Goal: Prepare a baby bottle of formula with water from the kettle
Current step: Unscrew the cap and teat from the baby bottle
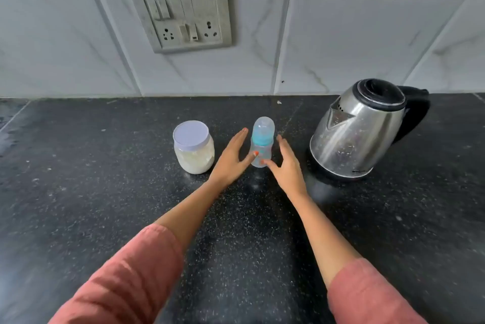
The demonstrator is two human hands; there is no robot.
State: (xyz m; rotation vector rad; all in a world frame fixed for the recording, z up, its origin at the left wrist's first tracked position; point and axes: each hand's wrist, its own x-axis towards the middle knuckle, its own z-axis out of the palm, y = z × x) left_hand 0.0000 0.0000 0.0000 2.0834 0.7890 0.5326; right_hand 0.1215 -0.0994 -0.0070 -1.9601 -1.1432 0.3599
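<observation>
A small clear baby bottle [262,140] with a teal collar and a clear cap stands upright mid-counter. My left hand [232,159] sits just left of it with fingers straight, its thumb touching the bottle's lower body. My right hand [284,166] is on the bottle's right side, fingers extended, thumb tip at the bottle's base. Neither hand wraps around it. A clear jar of white formula powder [194,149] with a pale lid stands to the left. A steel electric kettle [359,129] with a black lid and handle stands to the right.
The black speckled stone counter [105,192] runs back to a white tiled wall. A switch and socket panel [181,15] hangs on the wall above the jar. My pink sleeves cover both forearms near the bottom edge.
</observation>
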